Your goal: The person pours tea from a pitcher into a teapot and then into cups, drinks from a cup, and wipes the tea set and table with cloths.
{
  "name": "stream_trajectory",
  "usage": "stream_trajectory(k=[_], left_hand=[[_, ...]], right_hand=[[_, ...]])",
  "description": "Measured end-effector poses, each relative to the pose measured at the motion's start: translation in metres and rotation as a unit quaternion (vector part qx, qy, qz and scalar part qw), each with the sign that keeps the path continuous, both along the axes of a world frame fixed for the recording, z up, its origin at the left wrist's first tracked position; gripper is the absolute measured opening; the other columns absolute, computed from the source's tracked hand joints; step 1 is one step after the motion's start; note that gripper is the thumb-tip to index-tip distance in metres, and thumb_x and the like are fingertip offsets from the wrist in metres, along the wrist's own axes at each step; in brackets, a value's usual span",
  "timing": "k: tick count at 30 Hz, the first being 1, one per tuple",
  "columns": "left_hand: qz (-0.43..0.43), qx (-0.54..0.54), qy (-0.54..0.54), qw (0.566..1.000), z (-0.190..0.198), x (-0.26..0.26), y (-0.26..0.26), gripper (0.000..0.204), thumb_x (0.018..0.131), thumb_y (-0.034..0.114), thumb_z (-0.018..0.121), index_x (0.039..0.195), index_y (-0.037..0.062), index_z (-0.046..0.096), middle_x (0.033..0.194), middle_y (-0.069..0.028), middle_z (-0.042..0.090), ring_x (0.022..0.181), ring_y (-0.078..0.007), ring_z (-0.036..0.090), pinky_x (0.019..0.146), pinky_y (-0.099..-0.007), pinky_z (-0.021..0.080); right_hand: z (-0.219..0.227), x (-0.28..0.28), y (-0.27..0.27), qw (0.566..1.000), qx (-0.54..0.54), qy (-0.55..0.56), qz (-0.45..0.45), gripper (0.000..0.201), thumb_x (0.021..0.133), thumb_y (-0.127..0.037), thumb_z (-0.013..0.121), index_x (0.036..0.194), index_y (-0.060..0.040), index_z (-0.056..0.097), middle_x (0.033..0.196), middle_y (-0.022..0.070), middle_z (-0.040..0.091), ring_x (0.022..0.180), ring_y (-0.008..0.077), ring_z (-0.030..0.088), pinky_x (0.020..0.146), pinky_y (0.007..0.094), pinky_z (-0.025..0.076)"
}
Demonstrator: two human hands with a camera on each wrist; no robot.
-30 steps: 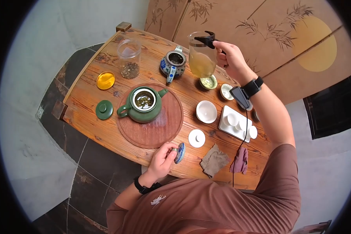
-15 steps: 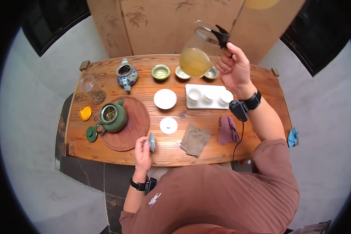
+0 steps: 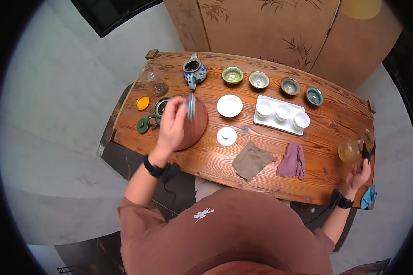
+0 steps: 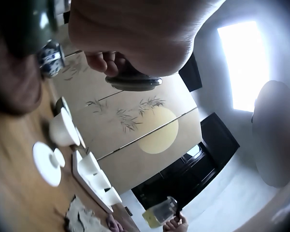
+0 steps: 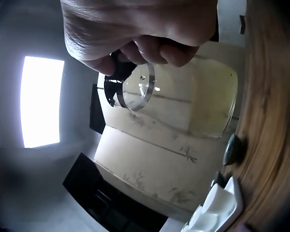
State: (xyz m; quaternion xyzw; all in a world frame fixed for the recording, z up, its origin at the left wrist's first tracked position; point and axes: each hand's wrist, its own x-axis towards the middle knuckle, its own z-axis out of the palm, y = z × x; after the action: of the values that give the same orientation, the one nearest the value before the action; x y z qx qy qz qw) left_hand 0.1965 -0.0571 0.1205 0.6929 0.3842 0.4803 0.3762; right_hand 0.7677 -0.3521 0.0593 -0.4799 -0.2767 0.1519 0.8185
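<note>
In the head view my left hand (image 3: 170, 127) pinches a blue-and-white teapot lid (image 3: 191, 108), tilted on edge above the round wooden board (image 3: 198, 126). The hand partly hides the green teapot (image 3: 158, 107), which stands uncovered on that board with its own green lid (image 3: 142, 125) beside it. An open blue-and-white teapot (image 3: 198, 73) is farther back. Over at the right end of the table, my right hand (image 3: 359, 177) grips the black handle of a glass pitcher (image 3: 348, 151). Pale yellow liquid fills its lower part in the right wrist view, where the pitcher (image 5: 212, 99) hangs above the tabletop.
Four bowls of several glazes, among them a green bowl (image 3: 232, 75), line the back. A white tray (image 3: 280, 124) carries three small cups, near a white bowl (image 3: 229, 106) and white lid (image 3: 226, 136). Cloths (image 3: 251, 160) lie in front; a clear jar (image 3: 151, 75) stands left.
My right hand has carried the pitcher from above the back of the table to its right end. My left hand has raised the lid from the front edge toward the green teapot.
</note>
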Motion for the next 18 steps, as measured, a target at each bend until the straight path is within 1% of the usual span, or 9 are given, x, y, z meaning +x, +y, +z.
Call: stream_trajectory(k=[1,2,3,4,5,7,10,12,18], left_hand=[[0.032,0.047,0.072,0.996,0.016,0.003,0.018,0.021,0.110,0.015,0.052,0.123,0.0003,0.059,0.107,-0.0061,0.063,0.096,-0.0105,0.058,0.085,-0.0267,0.049],[0.036,0.026,0.090,0.995,0.033,0.011,0.032,0.021,0.110,0.016,0.053,0.122,0.0007,0.059,0.100,-0.0067,0.064,0.091,-0.0139,0.060,0.084,-0.0294,0.050],[0.029,0.081,0.102,0.991,0.027,0.012,0.065,0.021,0.109,0.018,0.054,0.121,0.0004,0.059,0.096,-0.0086,0.065,0.089,-0.0181,0.061,0.082,-0.0321,0.051],[0.049,0.120,0.148,0.980,0.031,0.016,0.086,0.022,0.109,0.018,0.054,0.121,-0.0002,0.059,0.096,-0.0136,0.065,0.088,-0.0230,0.064,0.083,-0.0344,0.052],[0.069,0.103,0.210,0.970,0.041,0.022,0.101,0.023,0.107,0.019,0.055,0.118,-0.0012,0.058,0.102,-0.0205,0.066,0.093,-0.0333,0.066,0.085,-0.0399,0.052],[0.076,0.135,0.296,0.943,0.033,0.025,0.149,0.023,0.106,0.019,0.054,0.116,-0.0006,0.059,0.108,-0.0247,0.067,0.101,-0.0425,0.065,0.089,-0.0479,0.051],[0.093,0.187,0.396,0.894,0.012,0.025,0.203,0.022,0.106,0.020,0.053,0.116,0.0007,0.058,0.110,-0.0257,0.067,0.105,-0.0476,0.063,0.091,-0.0541,0.050],[0.104,0.173,0.463,0.863,0.000,0.025,0.227,0.022,0.107,0.020,0.051,0.117,0.0022,0.057,0.112,-0.0248,0.067,0.107,-0.0473,0.063,0.092,-0.0551,0.051],[0.122,0.174,0.567,0.796,-0.018,0.040,0.249,0.021,0.106,0.020,0.051,0.121,0.0064,0.059,0.114,-0.0206,0.066,0.110,-0.0435,0.063,0.093,-0.0530,0.053]], right_hand=[[-0.007,0.004,-0.007,0.999,-0.019,-0.002,-0.043,0.027,0.108,-0.017,0.058,0.083,-0.0131,0.049,0.065,-0.0069,0.033,0.052,0.0038,0.025,0.049,0.0252,0.020],[-0.013,0.008,-0.013,0.996,-0.037,-0.004,-0.086,0.028,0.108,-0.017,0.059,0.082,-0.0134,0.049,0.064,-0.0067,0.033,0.052,0.0038,0.025,0.049,0.0253,0.020],[-0.020,0.012,-0.018,0.994,-0.036,-0.002,-0.103,0.029,0.108,-0.017,0.060,0.081,-0.0136,0.048,0.065,-0.0065,0.033,0.052,0.0040,0.025,0.049,0.0255,0.020],[-0.027,0.016,-0.022,0.992,-0.034,-0.001,-0.121,0.031,0.107,-0.017,0.062,0.080,-0.0138,0.048,0.066,-0.0063,0.034,0.052,0.0042,0.025,0.049,0.0256,0.021],[-0.033,0.020,-0.027,0.990,-0.032,-0.001,-0.139,0.032,0.107,-0.016,0.063,0.079,-0.0139,0.048,0.066,-0.0061,0.034,0.053,0.0045,0.025,0.050,0.0258,0.021],[-0.042,0.026,-0.034,0.987,-0.027,0.014,-0.156,0.031,0.107,-0.015,0.062,0.079,-0.0134,0.048,0.065,-0.0060,0.033,0.053,0.0044,0.026,0.050,0.0257,0.021],[-0.050,0.031,-0.038,0.983,-0.019,0.018,-0.181,0.031,0.108,-0.015,0.061,0.080,-0.0127,0.048,0.063,-0.0056,0.032,0.052,0.0047,0.025,0.050,0.0256,0.022],[-0.058,0.038,-0.044,0.982,-0.004,0.023,-0.187,0.030,0.108,-0.014,0.060,0.081,-0.0123,0.047,0.061,-0.0048,0.032,0.052,0.0051,0.025,0.050,0.0258,0.022],[-0.066,0.046,-0.055,0.984,0.022,0.030,-0.172,0.032,0.110,-0.016,0.056,0.081,-0.0121,0.045,0.063,-0.0031,0.034,0.054,0.0066,0.026,0.051,0.0260,0.023]])
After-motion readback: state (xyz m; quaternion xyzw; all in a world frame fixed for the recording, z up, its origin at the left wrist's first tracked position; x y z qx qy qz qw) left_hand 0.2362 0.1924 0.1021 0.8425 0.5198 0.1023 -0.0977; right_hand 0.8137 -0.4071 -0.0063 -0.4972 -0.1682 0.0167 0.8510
